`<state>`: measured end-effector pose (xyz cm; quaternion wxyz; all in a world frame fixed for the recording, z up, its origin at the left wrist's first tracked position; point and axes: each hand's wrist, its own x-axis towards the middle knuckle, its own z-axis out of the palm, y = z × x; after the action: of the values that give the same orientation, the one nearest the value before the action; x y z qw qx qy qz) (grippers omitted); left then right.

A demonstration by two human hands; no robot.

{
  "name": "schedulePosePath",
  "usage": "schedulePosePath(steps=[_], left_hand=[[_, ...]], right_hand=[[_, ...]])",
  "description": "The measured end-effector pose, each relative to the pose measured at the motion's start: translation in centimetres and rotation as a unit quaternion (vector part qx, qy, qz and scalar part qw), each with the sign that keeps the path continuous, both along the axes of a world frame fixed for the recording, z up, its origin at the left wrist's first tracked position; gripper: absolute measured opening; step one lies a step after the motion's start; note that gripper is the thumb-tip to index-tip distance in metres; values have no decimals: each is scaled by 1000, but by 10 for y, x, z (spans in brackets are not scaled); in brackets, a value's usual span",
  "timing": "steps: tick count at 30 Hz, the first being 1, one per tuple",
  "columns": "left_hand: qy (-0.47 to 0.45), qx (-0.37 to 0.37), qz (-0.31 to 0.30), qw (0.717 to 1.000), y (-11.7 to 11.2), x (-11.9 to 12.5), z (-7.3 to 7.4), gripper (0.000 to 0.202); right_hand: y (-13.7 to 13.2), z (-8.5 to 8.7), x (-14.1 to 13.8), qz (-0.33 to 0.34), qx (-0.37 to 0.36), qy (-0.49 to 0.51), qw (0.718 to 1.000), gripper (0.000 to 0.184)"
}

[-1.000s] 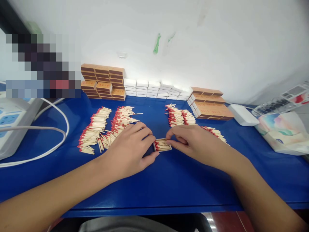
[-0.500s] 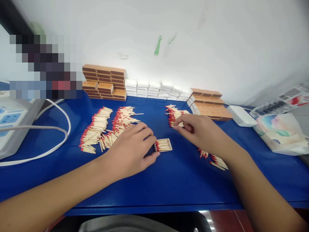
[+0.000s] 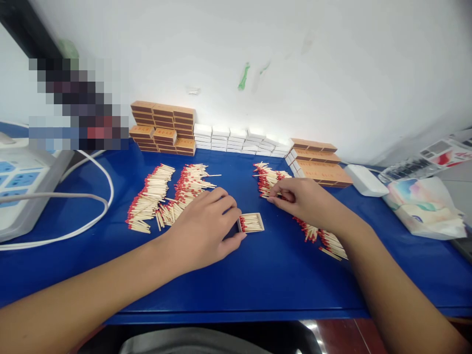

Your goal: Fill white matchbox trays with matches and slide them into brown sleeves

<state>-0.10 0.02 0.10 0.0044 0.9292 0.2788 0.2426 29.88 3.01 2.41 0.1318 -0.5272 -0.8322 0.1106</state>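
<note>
A small open matchbox tray [image 3: 260, 229] lies on the blue table, filled with red-headed matches [image 3: 250, 222]. My left hand [image 3: 206, 228] rests at its left end, thumb along the near side and index finger at the far corner, closed on the tray. My right hand [image 3: 300, 199] pinches thumb and index finger together at the near edge of a match pile [image 3: 266, 178] beyond the tray; how many matches are between the fingertips is hidden. More loose matches [image 3: 332, 243] lie under and beside the right wrist. Two larger match heaps [image 3: 149, 196] spread beyond my left hand.
Brown matchboxes [image 3: 162, 120] are stacked at the back left, others [image 3: 320, 169] at the back right. White trays [image 3: 236, 140] line the wall between them. A power strip [image 3: 29, 187] with white cables stands left, a white adapter [image 3: 365, 179] and tissue pack [image 3: 424, 211] right.
My right hand's thumb and index finger have closed together at the edge of the match pile. The left hand stays at the tray. The view has shifted slightly.
</note>
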Motion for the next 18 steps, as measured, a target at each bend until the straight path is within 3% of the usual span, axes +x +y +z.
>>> schedulePosePath(steps=[18], left_hand=[[4, 5, 5, 1000, 0, 0, -1, 25]], right_hand=[[-7, 8, -6, -17, -51, -25, 998, 25]])
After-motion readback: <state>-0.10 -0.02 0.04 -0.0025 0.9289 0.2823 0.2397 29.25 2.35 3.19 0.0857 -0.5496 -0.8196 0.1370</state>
